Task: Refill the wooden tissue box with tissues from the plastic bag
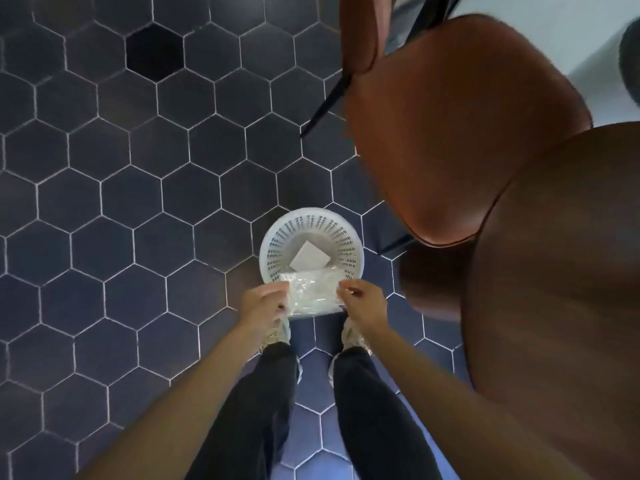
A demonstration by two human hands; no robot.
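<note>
Standing view, straight down. Dark trouser legs [263, 403] nearest the camera, pale shoes [353, 337] below the hands, planted just short of the white basket [270, 237].

Plastic bag [313, 292] held stretched between both hands, above the near rim of the basket. Left hand [261, 303] pinches the bag's left edge, fingers closed on the film. Right hand [363, 301] pinches the right edge the same way. Bag is clear and crinkled; contents look whitish, cannot tell more.

Basket: round, slotted plastic, on the floor. A white sheet [309, 257] lies flat inside on its bottom, partly hidden by the bag.

Right of the basket: brown chair seat [460, 133], black legs [325, 105], and a dark wooden table edge [561, 271] nearer the camera.

Beyond and left of the basket: dark hexagonal floor tiles [131, 195], pale grout.
</note>
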